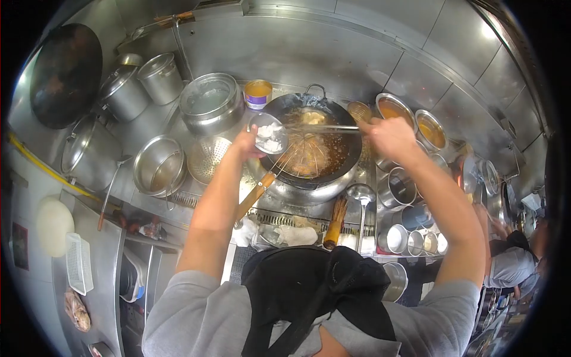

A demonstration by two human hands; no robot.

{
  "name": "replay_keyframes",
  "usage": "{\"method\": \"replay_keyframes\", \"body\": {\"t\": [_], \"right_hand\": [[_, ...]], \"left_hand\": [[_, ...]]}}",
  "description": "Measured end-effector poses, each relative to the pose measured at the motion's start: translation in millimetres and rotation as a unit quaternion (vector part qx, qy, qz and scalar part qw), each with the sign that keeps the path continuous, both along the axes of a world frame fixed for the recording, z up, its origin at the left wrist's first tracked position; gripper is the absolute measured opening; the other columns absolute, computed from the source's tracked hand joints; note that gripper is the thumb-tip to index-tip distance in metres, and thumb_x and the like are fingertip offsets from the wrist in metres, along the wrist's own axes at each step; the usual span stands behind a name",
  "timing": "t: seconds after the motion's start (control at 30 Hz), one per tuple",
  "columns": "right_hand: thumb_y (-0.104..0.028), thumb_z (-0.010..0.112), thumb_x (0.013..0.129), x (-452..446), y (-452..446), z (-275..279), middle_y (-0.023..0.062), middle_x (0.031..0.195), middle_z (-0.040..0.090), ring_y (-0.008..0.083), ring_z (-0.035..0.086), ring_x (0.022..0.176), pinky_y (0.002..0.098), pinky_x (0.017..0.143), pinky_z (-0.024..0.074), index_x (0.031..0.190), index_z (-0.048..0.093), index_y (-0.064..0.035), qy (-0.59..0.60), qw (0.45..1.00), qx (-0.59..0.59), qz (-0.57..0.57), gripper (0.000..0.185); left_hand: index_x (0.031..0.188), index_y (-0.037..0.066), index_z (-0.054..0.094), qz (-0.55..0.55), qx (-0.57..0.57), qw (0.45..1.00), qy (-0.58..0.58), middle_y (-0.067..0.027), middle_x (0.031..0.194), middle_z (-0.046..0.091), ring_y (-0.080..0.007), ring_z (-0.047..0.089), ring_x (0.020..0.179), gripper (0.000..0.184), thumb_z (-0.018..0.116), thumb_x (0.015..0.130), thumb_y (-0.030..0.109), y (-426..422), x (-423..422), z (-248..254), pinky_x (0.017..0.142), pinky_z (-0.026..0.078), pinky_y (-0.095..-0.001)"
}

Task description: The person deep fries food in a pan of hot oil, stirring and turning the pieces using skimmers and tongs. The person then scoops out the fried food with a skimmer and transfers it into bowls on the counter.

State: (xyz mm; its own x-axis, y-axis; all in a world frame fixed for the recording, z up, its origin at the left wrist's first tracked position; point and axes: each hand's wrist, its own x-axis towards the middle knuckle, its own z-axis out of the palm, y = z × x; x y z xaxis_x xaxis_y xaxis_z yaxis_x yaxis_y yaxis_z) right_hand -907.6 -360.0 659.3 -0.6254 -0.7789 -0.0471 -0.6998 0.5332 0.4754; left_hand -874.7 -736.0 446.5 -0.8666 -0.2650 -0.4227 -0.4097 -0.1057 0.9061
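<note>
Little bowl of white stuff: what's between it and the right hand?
In the head view, a metal tool stretches over the wok from the right hand toward the bowl.

Left hand point(245, 144) holds a bowl point(282, 141) of white lumps point(269, 134) — right hand point(391, 137), a metal utensil point(327, 128) over the wok point(355, 152).

I see the wok point(355, 152) on the counter point(321, 209), the tin point(258, 96) behind-left of it, the brush point(335, 227) near the front edge.

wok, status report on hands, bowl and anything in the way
Left hand holding small bowl, white contents inside. Right hand gripping long metal handle. Wire strainer over near part of wok.
</note>
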Motion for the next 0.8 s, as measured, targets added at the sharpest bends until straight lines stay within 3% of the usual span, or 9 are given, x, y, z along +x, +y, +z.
{"method": "replay_keyframes", "body": {"t": [0.07, 0.13, 0.2, 0.33, 0.37, 0.47, 0.6, 0.73, 0.8], "right_hand": [[-0.025, 0.061, 0.092, -4.3, 13.5, 12.8, 0.0083, 0.094, 0.072, 0.0267, 0.072, 0.085, 0.0416, 0.067, 0.0563, 0.125, 0.062, -0.0184, -0.003, 0.996, -0.001, -0.091, 0.034], [-0.024, 0.060, 0.092, -18.4, 23.7, 4.0, 0.0093, 0.097, 0.072, 0.0268, 0.072, 0.088, 0.0427, 0.070, 0.0563, 0.123, 0.063, -0.0186, -0.003, 0.995, -0.036, -0.089, 0.032], [-0.023, 0.058, 0.093, -33.6, 23.9, -20.1, 0.0096, 0.098, 0.072, 0.0281, 0.072, 0.090, 0.0440, 0.073, 0.0568, 0.122, 0.063, -0.0177, -0.025, 0.984, -0.035, -0.173, 0.030], [-0.027, 0.060, 0.091, -60.2, 26.2, -93.8, 0.0125, 0.104, 0.072, 0.0305, 0.071, 0.097, 0.0467, 0.081, 0.0567, 0.122, 0.063, -0.0180, -0.025, 0.977, -0.061, -0.202, 0.032], [-0.032, 0.062, 0.093, -71.5, 31.9, -103.2, 0.0145, 0.105, 0.072, 0.0320, 0.070, 0.096, 0.0474, 0.080, 0.0557, 0.130, 0.057, -0.0164, -0.029, 0.976, -0.061, -0.208, 0.040], [-0.032, 0.064, 0.090, -43.9, 31.7, -38.1, 0.0137, 0.109, 0.071, 0.0323, 0.070, 0.097, 0.0473, 0.081, 0.0562, 0.125, 0.060, -0.0137, -0.036, 0.967, -0.113, -0.227, 0.040], [-0.033, 0.069, 0.087, -8.4, 39.0, 24.3, 0.0122, 0.103, 0.071, 0.0311, 0.071, 0.089, 0.0445, 0.073, 0.0564, 0.132, 0.057, -0.0143, 0.016, 0.988, -0.129, -0.088, 0.050], [-0.032, 0.072, 0.085, 25.9, 11.8, 28.1, 0.0106, 0.095, 0.070, 0.0292, 0.071, 0.082, 0.0427, 0.067, 0.0559, 0.137, 0.055, -0.0162, 0.016, 0.995, -0.099, -0.007, 0.057], [-0.031, 0.069, 0.088, 27.4, -5.0, 14.4, 0.0098, 0.095, 0.070, 0.0286, 0.071, 0.083, 0.0420, 0.067, 0.0561, 0.133, 0.058, -0.0153, -0.003, 0.997, -0.076, -0.001, 0.049]], "left_hand": [[0.151, 0.018, 0.016, 0.078, 0.035, 0.996, -0.006, -0.0154, 0.116, 0.067, -0.0325, 0.073, 0.086, 0.061, 0.037, 0.104, 0.052, -2.6, 0.4, -13.0, 0.067, 0.063, -0.0427], [0.149, 0.014, 0.014, 0.095, 0.054, 0.994, 0.003, -0.0156, 0.116, 0.067, -0.0328, 0.073, 0.085, 0.062, 0.036, 0.105, 0.050, -0.1, 3.5, -18.8, 0.067, 0.064, -0.0434], [0.149, 0.013, 0.013, 0.090, 0.085, 0.992, 0.021, -0.0157, 0.116, 0.067, -0.0322, 0.073, 0.084, 0.061, 0.035, 0.105, 0.049, -2.7, 5.1, -26.4, 0.066, 0.064, -0.0416], [0.148, 0.013, 0.015, 0.081, 0.070, 0.994, 0.030, -0.0159, 0.115, 0.068, -0.0315, 0.073, 0.081, 0.061, 0.035, 0.105, 0.051, 4.5, 5.7, -10.7, 0.062, 0.063, -0.0402], [0.150, 0.014, 0.013, 0.069, 0.062, 0.995, 0.029, -0.0159, 0.114, 0.068, -0.0313, 0.073, 0.080, 0.064, 0.036, 0.104, 0.053, 0.4, 3.9, -11.0, 0.061, 0.062, -0.0395], [0.153, 0.016, 0.008, 0.073, 0.038, 0.996, 0.022, -0.0156, 0.114, 0.068, -0.0307, 0.073, 0.079, 0.069, 0.037, 0.103, 0.055, -2.9, 8.2, 3.7, 0.061, 0.061, -0.0388], [0.155, 0.022, 0.001, 0.066, 0.005, 0.996, 0.054, -0.0156, 0.115, 0.067, -0.0295, 0.072, 0.078, 0.074, 0.038, 0.102, 0.057, -14.6, 9.2, -2.7, 0.063, 0.061, -0.0392], [0.156, 0.024, 0.005, 0.064, -0.052, 0.994, 0.070, -0.0160, 0.121, 0.063, -0.0303, 0.071, 0.081, 0.073, 0.040, 0.102, 0.057, -5.4, -0.4, -12.1, 0.067, 0.060, -0.0426], [0.156, 0.026, 0.006, 0.055, -0.059, 0.994, 0.076, -0.0163, 0.124, 0.062, -0.0311, 0.071, 0.080, 0.072, 0.042, 0.102, 0.057, 3.7, -5.2, -12.0, 0.067, 0.060, -0.0437]]}}
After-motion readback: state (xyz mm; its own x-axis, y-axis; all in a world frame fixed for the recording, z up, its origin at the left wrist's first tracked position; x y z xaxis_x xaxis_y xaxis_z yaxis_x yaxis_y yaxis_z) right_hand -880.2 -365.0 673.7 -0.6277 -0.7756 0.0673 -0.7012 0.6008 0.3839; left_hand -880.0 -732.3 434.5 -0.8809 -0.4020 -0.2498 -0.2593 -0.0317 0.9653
